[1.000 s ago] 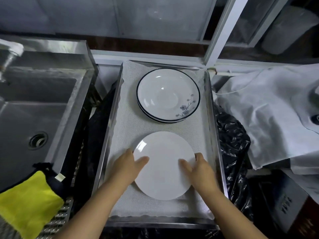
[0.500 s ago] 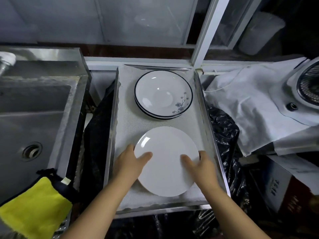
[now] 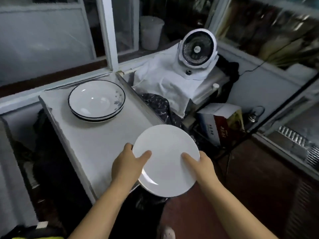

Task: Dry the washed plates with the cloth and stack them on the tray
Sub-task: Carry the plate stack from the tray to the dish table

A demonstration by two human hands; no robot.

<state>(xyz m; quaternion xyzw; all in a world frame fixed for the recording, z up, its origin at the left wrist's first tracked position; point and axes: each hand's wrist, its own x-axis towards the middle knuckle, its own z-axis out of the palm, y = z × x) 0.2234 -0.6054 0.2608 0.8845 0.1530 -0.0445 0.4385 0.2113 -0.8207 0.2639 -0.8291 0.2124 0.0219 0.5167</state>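
1. The white plate (image 3: 166,159) is held in the air past the tray's (image 3: 96,145) near right corner, partly over the floor and clear of the lining.
2. The left hand (image 3: 127,167) grips the plate's left rim, thumb on top and fingers underneath.
3. The right hand (image 3: 201,165) grips the right rim the same way, thumb lying on the upper face.
4. At the far end of the tray, near its far right corner, sits a stack of blue-rimmed plates (image 3: 96,100), at least two deep; that much looks finished.
5. No drying cloth shows in either hand, so whether this plate is already wiped cannot be told.
6. I judge the task partly done: one pile stands, while the white plate is off the tray and has yet to be stacked there.
7. Any further washed plates lie outside the view.
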